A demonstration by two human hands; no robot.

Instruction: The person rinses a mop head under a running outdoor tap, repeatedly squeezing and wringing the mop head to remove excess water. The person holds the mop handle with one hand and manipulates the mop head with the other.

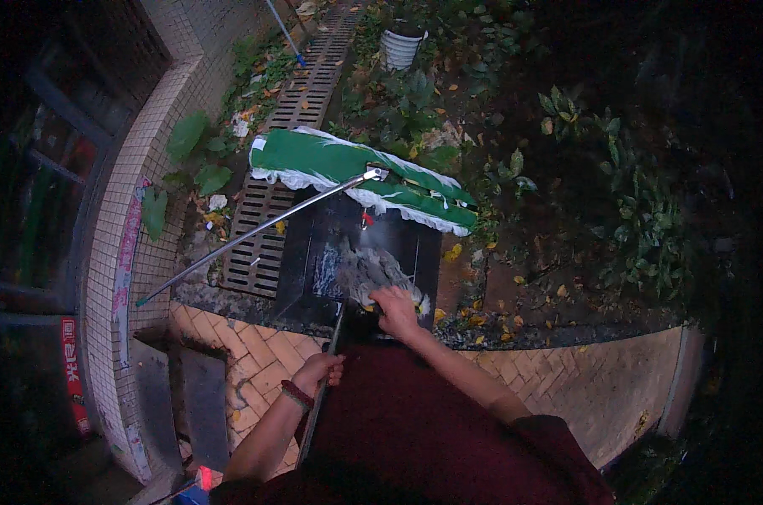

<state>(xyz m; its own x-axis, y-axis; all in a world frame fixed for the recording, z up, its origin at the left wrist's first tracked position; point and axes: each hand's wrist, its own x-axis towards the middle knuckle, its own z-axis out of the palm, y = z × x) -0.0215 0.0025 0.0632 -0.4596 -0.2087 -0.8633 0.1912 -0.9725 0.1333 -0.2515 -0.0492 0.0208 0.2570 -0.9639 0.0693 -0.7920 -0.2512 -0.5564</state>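
Note:
My left hand (318,374) is closed around a thin mop pole (312,413), which slants up toward a dark tiled basin (298,252). In the basin lies a wet grey string mop head (372,268), and my right hand (399,314) grips its near end. Just beyond the mop head is a small tap (364,221) with a red handle; pale spray or flowing water shows below it. A wide flat dust mop (312,158), green-backed with a white fringe, rests across the basin's far side. Its metal handle (261,227) slopes down to the left.
A slotted drain grate (252,265) runs along the basin's left side. Farther left is a low tiled wall (119,233), with two dark slabs (204,404) near its foot. Plants (647,233) and fallen leaves cover the soil at right. A white bucket (403,49) stands beyond.

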